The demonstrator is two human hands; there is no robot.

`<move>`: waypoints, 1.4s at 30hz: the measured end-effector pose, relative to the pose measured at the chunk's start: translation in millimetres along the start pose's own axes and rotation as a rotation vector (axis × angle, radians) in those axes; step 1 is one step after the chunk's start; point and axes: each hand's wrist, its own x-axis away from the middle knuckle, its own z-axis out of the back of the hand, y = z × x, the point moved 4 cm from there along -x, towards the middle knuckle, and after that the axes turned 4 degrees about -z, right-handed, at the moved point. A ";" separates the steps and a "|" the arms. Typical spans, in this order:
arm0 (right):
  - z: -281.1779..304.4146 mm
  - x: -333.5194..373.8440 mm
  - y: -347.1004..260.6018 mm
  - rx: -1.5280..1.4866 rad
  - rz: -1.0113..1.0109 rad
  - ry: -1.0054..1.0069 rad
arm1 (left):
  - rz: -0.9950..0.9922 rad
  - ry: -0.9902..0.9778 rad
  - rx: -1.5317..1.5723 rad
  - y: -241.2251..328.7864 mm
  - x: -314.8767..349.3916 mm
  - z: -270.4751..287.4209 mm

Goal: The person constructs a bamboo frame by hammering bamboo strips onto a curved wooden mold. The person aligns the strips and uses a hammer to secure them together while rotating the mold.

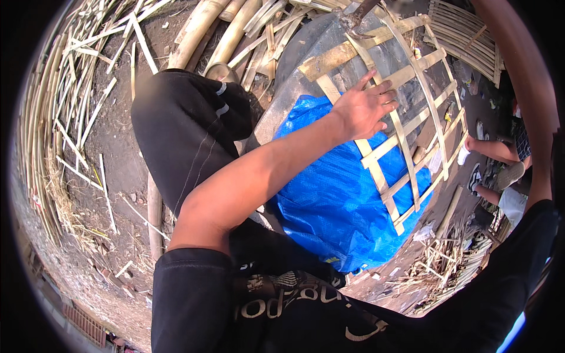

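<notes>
My left hand (pixel 365 109) lies palm down, fingers spread, on a lattice of flat bamboo slats (pixel 403 138). It presses near a crossing and is not wrapped round any slat. Above it, at the lattice's far edge, a hammer (pixel 352 25) shows its metal head and part of its handle. The handle runs out of the top of the view. My right forearm rises along the right side and leaves at the top, so my right hand is out of sight. Under the lattice are a blue tarp (pixel 335 200) and a smooth dark grey surface (pixel 309 50).
Long split bamboo strips (pixel 47 129) are piled at the left. Thick bamboo poles (pixel 203 26) lie at the far side. A slatted bamboo panel (pixel 462 35) rests at far right. Another person's legs (pixel 494 150) are at right, with bamboo scraps (pixel 441 267) nearer me.
</notes>
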 end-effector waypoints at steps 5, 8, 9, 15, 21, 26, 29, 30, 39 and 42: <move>-5.0 -44.3 20.9 0.080 0.001 -0.010 | -0.045 -0.007 0.042 1.4 -8.5 -0.3; -10.5 -34.4 21.4 -0.087 -0.098 0.126 | -0.052 0.073 0.041 -4.9 -4.4 -2.0; -14.1 -20.5 28.3 -0.181 -0.158 0.211 | -0.077 0.063 0.029 -6.4 -8.6 0.2; -131.2 34.5 43.0 -0.623 -0.204 0.407 | -0.098 0.140 0.040 -3.0 -4.5 5.3; -287.9 77.4 -38.4 -1.390 -0.453 0.640 | -0.106 0.058 0.031 6.0 -8.8 11.1; -307.8 73.4 -82.5 -1.585 -0.617 0.881 | -0.134 -0.181 -0.047 5.1 -10.8 19.0; -320.8 72.0 -84.1 -1.750 -0.518 0.893 | -0.227 -0.311 -0.193 12.2 -19.8 22.8; -326.4 71.3 -85.5 -1.810 -0.493 0.925 | -0.256 -0.361 -0.195 13.2 -23.3 21.6; -343.0 85.4 -97.8 -1.936 -0.211 0.949 | -0.185 -0.127 0.137 9.3 -25.5 18.0; -349.2 103.2 -87.6 -1.958 -0.207 0.667 | -0.155 -0.107 0.192 4.6 -20.8 19.8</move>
